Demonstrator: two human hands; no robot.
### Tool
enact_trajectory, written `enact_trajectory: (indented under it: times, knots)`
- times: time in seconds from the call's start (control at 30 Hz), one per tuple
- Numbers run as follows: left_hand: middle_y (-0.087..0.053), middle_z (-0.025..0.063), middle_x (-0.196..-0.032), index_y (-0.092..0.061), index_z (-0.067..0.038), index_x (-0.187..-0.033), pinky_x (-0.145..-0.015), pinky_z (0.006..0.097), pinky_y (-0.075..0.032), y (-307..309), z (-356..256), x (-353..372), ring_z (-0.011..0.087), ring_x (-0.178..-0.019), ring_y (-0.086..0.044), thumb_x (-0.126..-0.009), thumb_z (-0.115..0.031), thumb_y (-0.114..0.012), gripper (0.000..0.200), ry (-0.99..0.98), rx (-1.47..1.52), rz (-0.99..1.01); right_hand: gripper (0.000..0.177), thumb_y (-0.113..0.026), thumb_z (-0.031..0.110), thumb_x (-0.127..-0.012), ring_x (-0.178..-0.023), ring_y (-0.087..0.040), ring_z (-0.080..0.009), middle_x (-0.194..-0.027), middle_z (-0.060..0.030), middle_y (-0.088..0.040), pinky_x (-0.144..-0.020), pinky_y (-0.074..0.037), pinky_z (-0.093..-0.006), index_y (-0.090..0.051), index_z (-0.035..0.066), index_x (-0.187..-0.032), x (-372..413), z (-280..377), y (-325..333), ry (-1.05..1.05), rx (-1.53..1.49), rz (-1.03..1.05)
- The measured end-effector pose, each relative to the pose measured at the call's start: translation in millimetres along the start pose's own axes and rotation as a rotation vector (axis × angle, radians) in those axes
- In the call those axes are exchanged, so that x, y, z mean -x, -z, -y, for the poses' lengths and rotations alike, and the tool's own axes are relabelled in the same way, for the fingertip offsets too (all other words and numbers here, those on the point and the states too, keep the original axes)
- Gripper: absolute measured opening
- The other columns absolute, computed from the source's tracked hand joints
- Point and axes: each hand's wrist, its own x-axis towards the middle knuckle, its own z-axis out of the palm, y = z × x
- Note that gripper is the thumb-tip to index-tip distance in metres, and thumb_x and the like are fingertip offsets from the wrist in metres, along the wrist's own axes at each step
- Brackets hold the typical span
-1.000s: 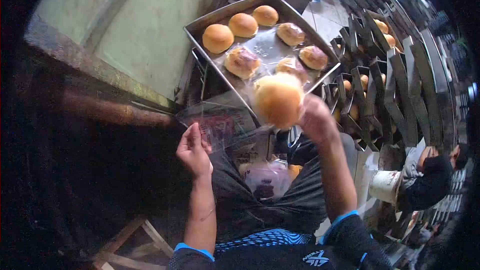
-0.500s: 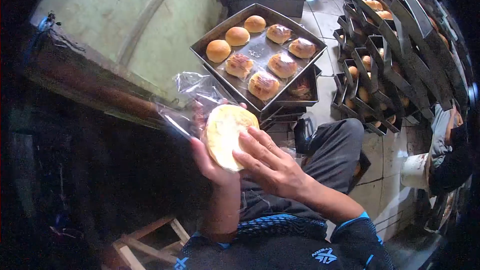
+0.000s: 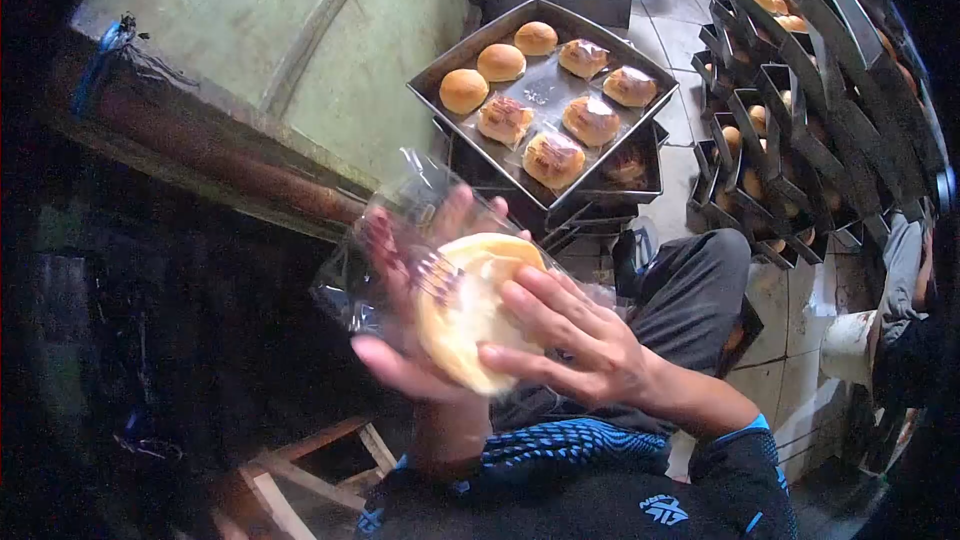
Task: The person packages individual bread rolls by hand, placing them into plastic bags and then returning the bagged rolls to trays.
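A pale, flattened bun [image 3: 465,330] is between my two hands, tilted with its light side up. My right hand [image 3: 590,350] grips its right side, fingers across the face and thumb at the lower edge. My left hand [image 3: 405,360] supports the bun's left side, its thumb and fingers spread apart. A clear plastic bag [image 3: 350,285] lies across the left hand's fingers. Its dark print shows over the bun's left part, so the film covers some of it; how far the bun is inside is blurred.
Ahead is a square metal tray [image 3: 545,205] with three bare buns [image 3: 502,62] and several wrapped buns [image 3: 553,158], on other trays. Tilted stacked trays [image 3: 765,170] with buns stand right. A green surface [image 3: 230,60] lies left, a wooden frame [image 3: 275,500] below. Another person's arm [image 3: 922,270] shows far right.
Both hands and the bun have shifted down and slightly right in view. The left fingers have spread, and the printed film now overlaps the bun's left part.
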Motion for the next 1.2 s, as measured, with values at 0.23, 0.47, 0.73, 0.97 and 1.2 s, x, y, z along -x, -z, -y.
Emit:
enact_trajectory:
  times: [0.23, 0.47, 0.73, 0.97, 1.2]
  knots:
    - [-0.045, 0.019, -0.146, -0.03, 0.001, -0.15, -0.112, 0.0472, -0.04, 34, 38, 24, 0.0327, -0.133, -0.047, -0.089, -0.04, -0.062, 0.08, 0.319, -0.178, -0.598, 0.06, -0.063, 0.012, -0.08, -0.131, -0.045, -0.0509, -0.141, -0.0313, -0.047, -0.111, -0.039, -0.0533, -0.053, 0.007, -0.139, -12, 4, -11, -0.377, -0.018, 0.158]
    - [-0.056, 0.0177, -0.137, -0.046, -0.005, -0.142, -0.097, 0.0569, -0.051, 68, 14, 4, 0.0368, -0.121, -0.058, -0.092, -0.055, -0.048, 0.071, 0.323, 0.137, -0.7, 0.034, -0.067, -0.001, -0.075, -0.089, -0.067, -0.0355, -0.095, -0.016, -0.066, -0.079, -0.055, -0.0454, -0.069, 0.004, -0.109, 14, -18, -10, -0.444, -0.681, 0.367]
    - [-0.065, 0.0184, -0.121, -0.053, -0.002, -0.135, -0.085, 0.0502, -0.057, 101, 13, -2, 0.0338, -0.105, -0.065, -0.089, -0.051, -0.052, 0.067, 0.569, 0.262, -0.64, 0.016, -0.069, 0.013, -0.089, -0.077, -0.063, -0.0304, -0.082, -0.0141, -0.061, -0.068, -0.049, -0.0416, -0.063, -0.002, -0.086, -11, -26, -1, -0.123, -1.199, 0.52]
    - [-0.059, 0.0176, -0.134, -0.045, -0.006, -0.144, -0.094, 0.0511, -0.056, 81, 19, 27, 0.034, -0.117, -0.062, -0.094, -0.055, -0.044, 0.069, 0.694, 0.159, -0.634, 0.017, -0.079, 0.007, -0.076, -0.085, -0.067, -0.0308, -0.097, -0.0113, -0.069, -0.085, -0.053, -0.038, -0.072, 0.004, -0.091, 15, -47, -34, -0.509, -0.115, -0.266]
    - [-0.066, 0.0155, -0.118, -0.057, -0.002, -0.129, -0.086, 0.0328, -0.054, 73, 42, 81, 0.0203, -0.103, -0.066, -0.104, -0.037, -0.051, 0.043, 0.236, -0.963, -0.479, 0.008, -0.072, 0.002, -0.088, -0.083, -0.065, -0.0185, -0.089, -0.0106, -0.07, -0.073, -0.054, -0.0322, -0.072, 0.0, -0.096, 29, -38, -59, -0.838, -0.56, -0.534]
